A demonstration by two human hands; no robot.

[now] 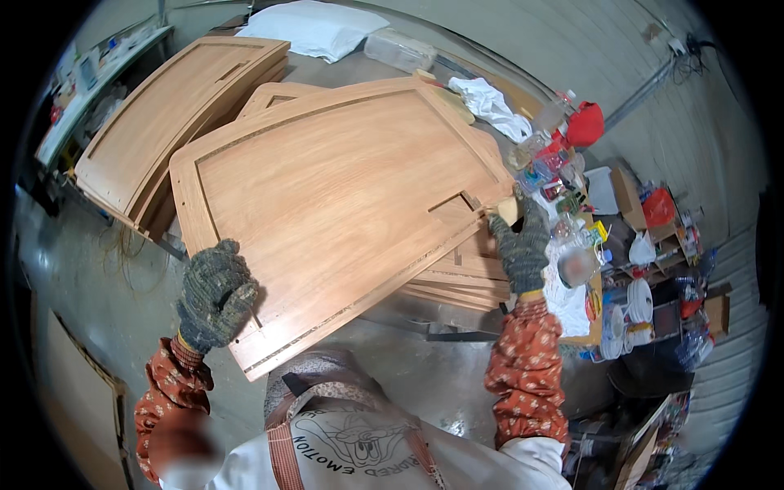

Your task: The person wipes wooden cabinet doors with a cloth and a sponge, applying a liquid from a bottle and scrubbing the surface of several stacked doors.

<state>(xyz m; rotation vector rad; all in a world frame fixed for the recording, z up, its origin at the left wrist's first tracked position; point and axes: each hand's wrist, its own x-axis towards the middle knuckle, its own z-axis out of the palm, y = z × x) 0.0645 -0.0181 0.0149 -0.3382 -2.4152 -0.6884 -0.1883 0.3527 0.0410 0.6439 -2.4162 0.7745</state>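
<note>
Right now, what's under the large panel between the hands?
Under the large panel, more wooden panels show, stacked, near its right end; whatever lies beneath its middle is covered.

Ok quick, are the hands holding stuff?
Left hand: curled against the board; grip can't be told.
Right hand: closed on a pale block.

- Pale grey wall (633, 37) along the back and right, its surface ribbed lower down on the right.
- Dark cables (698, 51) hang at a small fixture high on that wall.
- Smooth grey floor (61, 261), glossy, with bright patches of reflected light.
- Long, narrow side table (145, 47) with a pale top at the upper left, cluttered.
- Crowded shelving (665, 233) near the right wall.
- Brown board (77, 392) at lower left.
</note>
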